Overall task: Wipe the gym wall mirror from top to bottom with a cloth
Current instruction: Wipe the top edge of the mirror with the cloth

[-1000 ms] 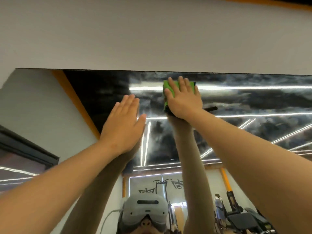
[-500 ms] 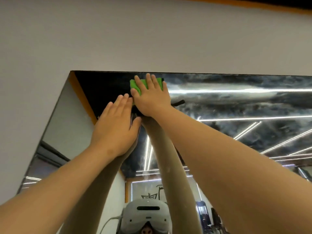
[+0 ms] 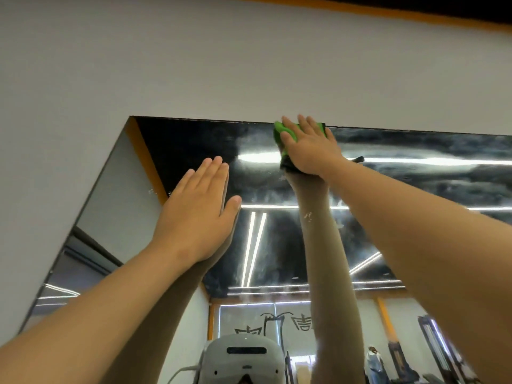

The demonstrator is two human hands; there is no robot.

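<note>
A glossy glass mirror (image 3: 415, 189), its sheen dulled by hazy, whitish streaks toward 3 o'clock and darker and clearer toward 10 o'clock, meets a smooth, matt, pale-grey painted wall (image 3: 221, 65) at 12 o'clock. A soft green cloth (image 3: 278, 131), fabric with a darker underside, lies under the bare right hand (image 3: 310, 153). A matt orange band (image 3: 388, 11) edges the wall at 1 o'clock. Reflected at 6 o'clock, a headset (image 3: 243, 356) shows smooth white plastic.

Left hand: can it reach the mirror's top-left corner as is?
Probably yes: the left hand lies flat on the mirror, below and right of the top-left corner, with only bare glass between.
</note>
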